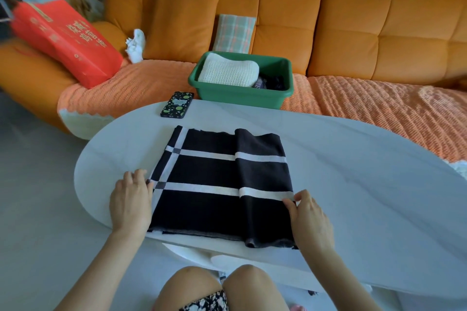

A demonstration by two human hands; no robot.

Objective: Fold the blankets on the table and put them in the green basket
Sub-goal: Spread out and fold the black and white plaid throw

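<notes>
Two hands work the black blanket [222,184] on the table [366,184], short of the green basket [240,96] — left hand [131,202] flat on its left edge, right hand [309,219] pinching its right edge — mid-fold, I judge; next, another fold, then lifting it beside the cream blanket [228,72]

My pale grey oval desk [353,184] carries a folded black blanket with white stripes [222,184] near my edge, and a black phone with green dots [177,104] lies at its far rim, apart.
</notes>
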